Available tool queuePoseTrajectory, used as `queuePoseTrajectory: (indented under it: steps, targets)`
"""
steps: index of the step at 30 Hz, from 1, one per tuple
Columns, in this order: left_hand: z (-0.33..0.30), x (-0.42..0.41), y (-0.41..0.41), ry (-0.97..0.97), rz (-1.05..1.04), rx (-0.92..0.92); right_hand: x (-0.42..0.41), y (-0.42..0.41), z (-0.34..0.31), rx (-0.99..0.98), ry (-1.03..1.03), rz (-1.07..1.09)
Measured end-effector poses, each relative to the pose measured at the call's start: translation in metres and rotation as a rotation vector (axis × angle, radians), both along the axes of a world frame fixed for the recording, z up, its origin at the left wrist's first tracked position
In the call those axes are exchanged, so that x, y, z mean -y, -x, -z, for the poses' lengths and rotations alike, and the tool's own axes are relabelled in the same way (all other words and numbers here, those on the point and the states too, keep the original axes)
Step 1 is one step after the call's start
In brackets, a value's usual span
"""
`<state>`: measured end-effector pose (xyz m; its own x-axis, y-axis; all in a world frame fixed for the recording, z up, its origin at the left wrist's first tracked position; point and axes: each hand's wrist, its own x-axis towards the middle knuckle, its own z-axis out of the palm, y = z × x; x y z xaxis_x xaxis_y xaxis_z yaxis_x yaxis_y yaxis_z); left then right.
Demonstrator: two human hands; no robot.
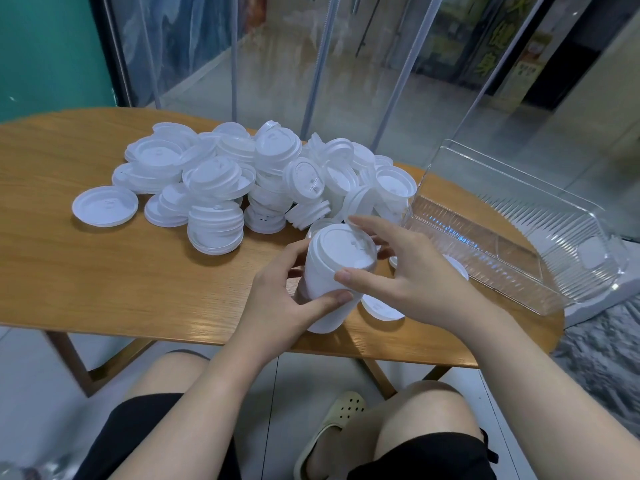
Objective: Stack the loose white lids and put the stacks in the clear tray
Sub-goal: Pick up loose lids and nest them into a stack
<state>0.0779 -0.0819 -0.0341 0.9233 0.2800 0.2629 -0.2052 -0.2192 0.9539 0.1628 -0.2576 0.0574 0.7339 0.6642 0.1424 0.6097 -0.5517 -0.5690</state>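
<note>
Stacking step: left hand (277, 303) grips the lid stack (329, 282) just left of the clear tray (519, 237); right hand (412, 275) fingers curl on its top lid. Loose lids (242, 174) remain left of tray. Next: likely seat lid, lay stack in tray.

Wooden table (104, 271), rounded edge, on angled wooden legs (74, 358). Behind the table: teal wall (45, 53) and clear hanging plastic strips (346, 64). Under the table: pale tiled floor (31, 386), black shorts (145, 434), one beige perforated clog (332, 424). Right of the table: grey rug (602, 358).
</note>
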Motion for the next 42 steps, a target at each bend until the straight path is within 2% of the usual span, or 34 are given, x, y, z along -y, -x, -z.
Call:
queuePoseTrajectory:
  steps: [4, 7, 11, 13, 19, 22, 28, 32, 35, 39, 42]
  targets:
    - [0.001, -0.001, 0.0, -0.003, -0.003, -0.011, 0.021, -0.009, 0.003, -0.035, -0.083, 0.051]
    - [0.002, -0.003, 0.001, -0.008, 0.001, -0.026, 0.049, -0.018, 0.022, -0.007, -0.062, 0.107]
    - [0.001, -0.004, 0.001, -0.013, 0.0, -0.039, 0.08, -0.021, 0.063, -0.042, 0.24, 0.074]
    - [0.0, -0.003, 0.001, -0.003, -0.002, -0.032, 0.088, -0.021, 0.079, -0.048, 0.31, 0.062]
    - [0.003, -0.001, 0.001, 0.01, 0.002, -0.015, 0.082, -0.025, 0.1, 0.072, 0.15, 0.139]
    - [0.003, -0.001, 0.001, 0.013, 0.005, -0.012, 0.078, -0.025, 0.096, 0.068, 0.1, 0.166]
    - [0.002, -0.001, 0.001, 0.026, 0.006, -0.005, 0.074, -0.025, 0.092, -0.152, -0.166, 0.243]
    - [0.004, -0.001, 0.0, 0.04, 0.004, -0.012, 0.074, -0.025, 0.091, -0.268, -0.251, 0.36]
    - [0.004, -0.002, 0.0, 0.04, 0.01, -0.013, 0.074, -0.025, 0.09, -0.255, -0.248, 0.409]
    - [0.004, -0.003, 0.0, 0.029, 0.02, -0.017, 0.072, -0.024, 0.092, -0.214, -0.146, 0.391]
    - [0.004, -0.003, 0.0, 0.031, 0.019, -0.02, 0.073, -0.021, 0.091, -0.26, -0.084, 0.365]
